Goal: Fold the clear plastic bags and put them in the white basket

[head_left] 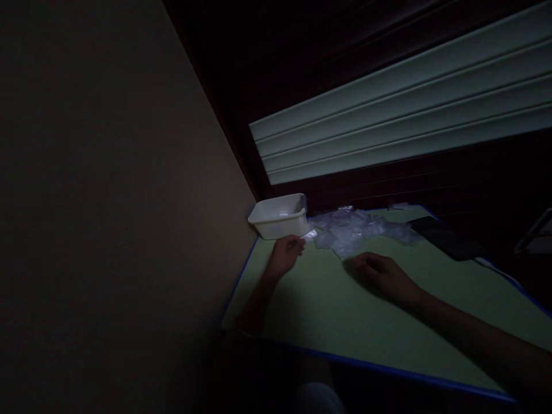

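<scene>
My left hand point(287, 255) is closed just in front of a white plastic bin point(278, 227). Its curled fingertips meet the edge of a small, shiny clear plastic bag point(309, 234). Thumb and fingers of my right hand point(383, 275) are pinched together low over the green tabletop point(328, 305). Whatever they hold, if anything, is too dark to make out. Just beyond that hand lies a loose heap of clear plastic bags point(349, 227), spreading from the bin toward the right. The inside of the bin shows only in part.
A dark flat object point(446, 238), with a pale cable point(491, 265) by it, lies at the table's right side. Blue edging point(388, 368) runs along the table. A wall point(129, 201) stands at the left and a dark panel with pale slats point(388, 103) behind.
</scene>
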Motion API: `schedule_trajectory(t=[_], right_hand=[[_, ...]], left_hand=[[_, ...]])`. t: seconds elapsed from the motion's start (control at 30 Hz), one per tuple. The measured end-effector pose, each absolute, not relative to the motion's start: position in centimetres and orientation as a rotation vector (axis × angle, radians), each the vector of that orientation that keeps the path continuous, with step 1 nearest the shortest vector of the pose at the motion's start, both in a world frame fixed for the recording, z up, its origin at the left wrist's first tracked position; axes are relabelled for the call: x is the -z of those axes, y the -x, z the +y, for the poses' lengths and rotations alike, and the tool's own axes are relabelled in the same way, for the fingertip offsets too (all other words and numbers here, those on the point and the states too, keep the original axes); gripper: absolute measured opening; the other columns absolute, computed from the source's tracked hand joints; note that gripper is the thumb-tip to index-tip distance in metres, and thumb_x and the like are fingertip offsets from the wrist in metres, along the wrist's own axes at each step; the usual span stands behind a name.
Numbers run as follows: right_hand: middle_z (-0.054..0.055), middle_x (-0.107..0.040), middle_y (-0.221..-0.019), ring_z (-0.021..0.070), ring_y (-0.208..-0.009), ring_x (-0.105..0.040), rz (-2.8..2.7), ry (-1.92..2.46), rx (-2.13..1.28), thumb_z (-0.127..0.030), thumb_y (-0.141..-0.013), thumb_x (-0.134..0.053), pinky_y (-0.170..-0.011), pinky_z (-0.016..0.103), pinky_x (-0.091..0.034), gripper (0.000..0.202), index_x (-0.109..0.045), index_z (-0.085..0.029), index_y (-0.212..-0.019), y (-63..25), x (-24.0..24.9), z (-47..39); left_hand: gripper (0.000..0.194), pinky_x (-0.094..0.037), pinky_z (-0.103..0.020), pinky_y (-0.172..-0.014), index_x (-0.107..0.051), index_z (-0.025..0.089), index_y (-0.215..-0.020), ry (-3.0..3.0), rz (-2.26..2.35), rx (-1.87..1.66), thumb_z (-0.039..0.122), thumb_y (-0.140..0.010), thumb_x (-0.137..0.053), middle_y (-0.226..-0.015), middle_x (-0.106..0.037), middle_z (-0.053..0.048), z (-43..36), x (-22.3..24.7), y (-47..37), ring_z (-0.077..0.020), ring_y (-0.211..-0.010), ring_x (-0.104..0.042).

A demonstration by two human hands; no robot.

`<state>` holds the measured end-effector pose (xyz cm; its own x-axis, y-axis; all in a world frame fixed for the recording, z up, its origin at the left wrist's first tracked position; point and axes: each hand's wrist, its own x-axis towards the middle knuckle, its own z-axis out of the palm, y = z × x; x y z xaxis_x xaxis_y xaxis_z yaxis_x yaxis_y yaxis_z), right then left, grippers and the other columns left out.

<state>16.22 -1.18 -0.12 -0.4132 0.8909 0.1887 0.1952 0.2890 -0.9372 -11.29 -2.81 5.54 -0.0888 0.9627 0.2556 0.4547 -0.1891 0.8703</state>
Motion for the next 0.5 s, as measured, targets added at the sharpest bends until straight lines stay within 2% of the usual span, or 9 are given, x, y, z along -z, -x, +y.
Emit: schedule_trajectory(t=[0.13,0.23,0.33,0.5], right_hand=[[0.012,-0.072,-0.092,0.0281,-0.083,-0.065,-1.790,0.962,-1.189,-0.061,-0.083,-0.056,-0.072,0.040,-0.052,0.046,-0.069,-0.019,-0.093,-16.1,0.0,-1.6],[0.013,-0.073,-0.090,0.0282,-0.080,-0.067,-1.773,0.975,-1.234,-0.065,-0.081,-0.055,-0.070,0.040,-0.054,0.051,-0.070,-0.018,-0.095,-16.0,-0.5,-2.0],[0.013,-0.074,-0.096,0.0289,-0.088,-0.068,-1.792,0.998,-1.201,-0.064,-0.081,-0.057,-0.081,0.042,-0.054,0.051,-0.072,-0.018,-0.096,-15.9,-0.9,-2.2],[0.013,-0.073,-0.097,0.0285,-0.090,-0.068,-1.851,0.991,-1.226,-0.060,-0.086,-0.052,-0.083,0.042,-0.055,0.047,-0.072,-0.019,-0.099,-16.1,-0.1,-2.0]], left_hand=[[0.030,-0.040,-0.024,-0.059,-0.060,0.015,-0.073,-2.008,1.813,-1.144,0.039,-0.089,-0.050,-0.067,-0.062,-0.003,1.9,-10.3,16.6,-0.0133,-0.061,-0.055],[0.029,-0.041,-0.024,-0.063,-0.061,0.015,-0.079,-2.125,2.057,-0.892,0.033,-0.092,-0.043,-0.070,-0.063,-0.004,5.8,-12.7,19.6,-0.0143,-0.065,-0.056],[0.029,-0.042,-0.024,-0.063,-0.061,0.013,-0.080,-2.137,2.097,-0.733,0.026,-0.093,-0.039,-0.070,-0.063,-0.004,9.2,-14.0,21.0,-0.0140,-0.064,-0.056],[0.024,-0.042,-0.023,-0.061,-0.063,0.012,-0.073,-2.117,2.084,-0.383,0.018,-0.088,-0.046,-0.065,-0.063,-0.004,13.5,-14.0,21.5,-0.0124,-0.060,-0.053]])
